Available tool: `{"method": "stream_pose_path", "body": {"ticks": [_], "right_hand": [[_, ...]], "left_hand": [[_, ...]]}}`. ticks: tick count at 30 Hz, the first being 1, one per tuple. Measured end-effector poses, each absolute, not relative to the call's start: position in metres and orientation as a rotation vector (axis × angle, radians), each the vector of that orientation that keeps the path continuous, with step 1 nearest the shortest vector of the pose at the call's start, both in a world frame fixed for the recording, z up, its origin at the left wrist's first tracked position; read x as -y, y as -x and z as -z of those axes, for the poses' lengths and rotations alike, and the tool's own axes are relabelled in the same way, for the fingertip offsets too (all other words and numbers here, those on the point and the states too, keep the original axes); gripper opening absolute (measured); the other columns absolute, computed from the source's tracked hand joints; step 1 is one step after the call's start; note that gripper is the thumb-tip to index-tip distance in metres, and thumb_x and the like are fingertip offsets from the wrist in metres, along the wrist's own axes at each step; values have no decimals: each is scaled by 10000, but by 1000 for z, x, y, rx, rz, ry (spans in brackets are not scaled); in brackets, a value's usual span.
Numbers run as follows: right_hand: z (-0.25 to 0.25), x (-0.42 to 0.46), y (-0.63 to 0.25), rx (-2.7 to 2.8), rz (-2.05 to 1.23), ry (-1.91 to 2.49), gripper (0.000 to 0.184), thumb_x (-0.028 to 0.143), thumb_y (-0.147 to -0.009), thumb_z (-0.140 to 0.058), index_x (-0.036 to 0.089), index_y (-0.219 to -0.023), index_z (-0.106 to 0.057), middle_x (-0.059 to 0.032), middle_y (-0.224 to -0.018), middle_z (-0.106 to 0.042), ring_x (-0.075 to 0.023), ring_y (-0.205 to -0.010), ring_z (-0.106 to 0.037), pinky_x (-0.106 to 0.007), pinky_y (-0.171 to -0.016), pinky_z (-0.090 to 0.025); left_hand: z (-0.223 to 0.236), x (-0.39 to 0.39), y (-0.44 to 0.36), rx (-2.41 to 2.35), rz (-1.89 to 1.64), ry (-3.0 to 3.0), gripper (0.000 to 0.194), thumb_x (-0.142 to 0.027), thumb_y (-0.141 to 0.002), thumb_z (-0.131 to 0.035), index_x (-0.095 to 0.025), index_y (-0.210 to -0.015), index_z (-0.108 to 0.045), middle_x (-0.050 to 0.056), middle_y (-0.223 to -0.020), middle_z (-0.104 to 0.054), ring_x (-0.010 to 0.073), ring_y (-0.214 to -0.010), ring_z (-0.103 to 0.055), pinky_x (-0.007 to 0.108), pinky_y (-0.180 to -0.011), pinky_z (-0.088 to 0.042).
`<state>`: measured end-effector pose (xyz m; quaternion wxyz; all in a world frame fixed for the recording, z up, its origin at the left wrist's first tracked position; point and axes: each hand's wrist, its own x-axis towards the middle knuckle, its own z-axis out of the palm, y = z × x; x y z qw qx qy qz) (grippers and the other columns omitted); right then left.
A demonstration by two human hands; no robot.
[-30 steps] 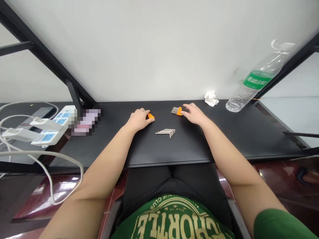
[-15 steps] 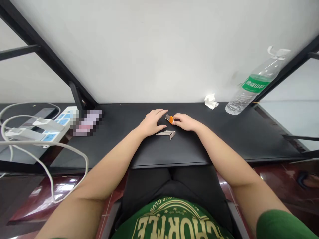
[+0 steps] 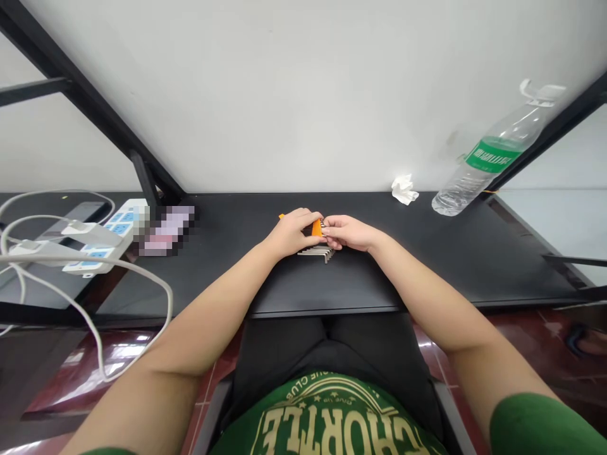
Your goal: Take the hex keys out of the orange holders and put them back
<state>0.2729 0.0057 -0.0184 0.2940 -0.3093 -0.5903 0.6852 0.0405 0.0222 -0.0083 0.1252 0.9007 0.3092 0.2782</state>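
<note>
Midway along the desk [image 3: 222,221], the left hand [image 3: 294,232] pinches an orange holder [image 3: 317,228]; the right hand [image 3: 349,232] pinches metal ends [image 3: 323,224] at its right. Keeping both square, clear of the nearer hex keys [image 3: 318,251], likely helps.

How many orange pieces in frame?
2. One orange piece is between the left hand and right hand; another orange bit peeks out behind the left hand, mostly hidden. Hands may hide more.
</note>
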Motion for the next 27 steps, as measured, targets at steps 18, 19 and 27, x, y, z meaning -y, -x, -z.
{"method": "stream_pose_path", "body": {"ticks": [18,19,27], "right_hand": [[9,-1,-278,1745,-1626,920,428,585,-895,-831,191,-881,-665,-12,-699,-679,-135,-568,-631,-257,-531,-562],[9,-2,-278,1752,-1614,917,428,588,-902,-824,192,-880,-662,-12,-700,-681,-134,-566,-634,-257,-534,-567],[17,-5,-279,1542,-1763,812,513,647,-852,-854,214,-822,-580,16,-657,-631,-120,-496,-560,-251,-451,-506]], "left_hand": [[8,-24,-37,-940,-762,-2544,259,-395,-873,-745,-236,-1075,-715,12,-865,-660,186,-790,-603,313,-802,-493],[8,-24,-37,-937,-756,-2539,255,-396,-873,-743,-236,-1070,-713,12,-864,-660,187,-791,-602,314,-803,-491],[6,-26,-33,-938,-784,-2501,277,-461,-874,-783,-227,-995,-696,0,-842,-643,173,-765,-573,304,-777,-467]]}}
